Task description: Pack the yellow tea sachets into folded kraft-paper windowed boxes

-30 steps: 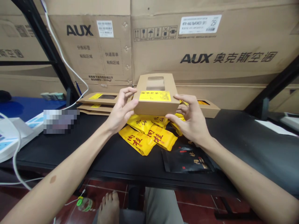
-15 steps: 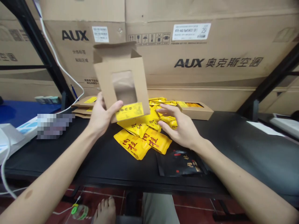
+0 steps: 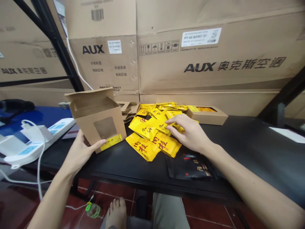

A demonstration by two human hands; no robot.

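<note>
The left hand (image 3: pixel 79 152) holds an open-topped kraft box (image 3: pixel 100 122) at 10 o'clock, thumb across its front, other fingers hidden behind it. The right hand (image 3: pixel 188 133) is spread open, holding nothing, fingertips (image 3: pixel 168 128) at yellow packets (image 3: pixel 143 146); contact is hard to tell. A black pouch (image 3: pixel 190 167) lies at 5 o'clock, near the table's front edge (image 3: pixel 133 174); a power strip (image 3: pixel 40 143) sits at 9 o'clock

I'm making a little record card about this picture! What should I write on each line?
Left hand: holds an open kraft cardboard box with a window
Right hand: touches yellow packets with red writing
Nearby: black packet, flat kraft box
Rest: black table, power strip, AUX cartons
</note>
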